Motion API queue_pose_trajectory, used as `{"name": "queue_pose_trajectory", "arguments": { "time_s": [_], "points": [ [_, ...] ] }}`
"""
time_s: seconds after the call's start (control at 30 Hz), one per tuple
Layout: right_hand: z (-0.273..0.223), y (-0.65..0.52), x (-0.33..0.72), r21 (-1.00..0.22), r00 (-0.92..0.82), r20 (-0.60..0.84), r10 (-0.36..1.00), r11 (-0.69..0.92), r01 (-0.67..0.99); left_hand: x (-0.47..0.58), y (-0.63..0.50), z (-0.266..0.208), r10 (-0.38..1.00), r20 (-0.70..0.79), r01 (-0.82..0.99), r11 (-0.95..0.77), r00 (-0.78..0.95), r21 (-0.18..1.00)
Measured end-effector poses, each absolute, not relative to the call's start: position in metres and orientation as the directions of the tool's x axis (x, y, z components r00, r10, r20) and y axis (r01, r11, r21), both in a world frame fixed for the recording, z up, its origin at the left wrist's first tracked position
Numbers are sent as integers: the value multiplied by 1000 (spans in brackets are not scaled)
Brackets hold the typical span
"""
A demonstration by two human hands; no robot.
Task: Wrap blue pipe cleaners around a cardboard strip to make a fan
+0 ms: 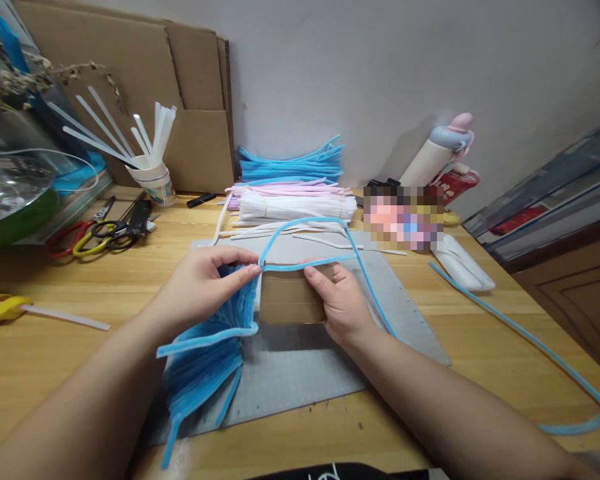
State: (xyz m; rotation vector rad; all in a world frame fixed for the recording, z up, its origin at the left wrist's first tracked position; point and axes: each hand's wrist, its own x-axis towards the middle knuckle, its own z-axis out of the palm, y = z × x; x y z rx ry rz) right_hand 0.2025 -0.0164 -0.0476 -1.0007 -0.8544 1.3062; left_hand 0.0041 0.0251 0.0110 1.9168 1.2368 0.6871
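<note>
My left hand [215,277] is closed on the wrapped end of a small cardboard piece [293,300], its thumb and finger pinching a blue pipe cleaner [300,267] at the corner. Packed blue pipe cleaners [205,380] cover that left end, with some loose ends sticking out toward me. At the bare right end, my right hand [347,303] grips the cardboard, thumb near the strand along its top edge. Another stretch of blue pipe cleaner arches above and runs down behind my right forearm. The cardboard is held over a grey mat [300,380]; the fingers behind it are mostly hidden.
Behind lie bundles of blue [290,163] and white pipe cleaners [295,207]. At left are a cup of glue sticks [153,180], scissors [87,237] and a yellow glue gun [0,310]. On the right, a bent blue pipe cleaner [520,333] lies near a white case [465,263].
</note>
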Motion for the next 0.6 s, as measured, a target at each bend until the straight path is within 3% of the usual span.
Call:
{"name": "queue_pose_trajectory", "arguments": {
  "time_s": [0.2,0.6],
  "points": [
    [-46,-17,202,-930,90,-33,995,2,-367,4,25,14,891,79,548,-342,447,764],
    [-47,-19,203,-958,88,-18,996,8,-286,1,27,14,912,9,519,-242,411,820]
  ]
}}
